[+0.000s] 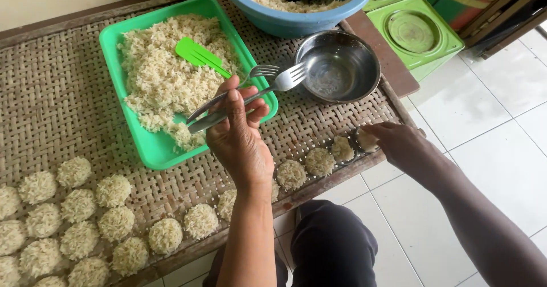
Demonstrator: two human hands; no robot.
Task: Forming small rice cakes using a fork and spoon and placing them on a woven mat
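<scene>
My left hand [238,134] is raised over the woven mat [57,104] and grips two metal forks [250,90], their tines pointing toward a steel bowl [340,66]. My right hand [399,144] presses a small round metal mould [366,140] filled with rice onto the mat's right edge. A green tray [149,149] heaped with cooked rice [162,76] lies behind the left hand, a green plastic spatula [199,55] resting on the rice. Round rice cakes [114,221] sit in rows on the mat, with a line of them [319,161] leading to the mould.
A blue basin [296,13] of rice stands at the back. Green square plastic stools [419,33] sit on the white tiled floor [496,121] to the right. My knee in dark trousers [333,244] is below the mat's front edge.
</scene>
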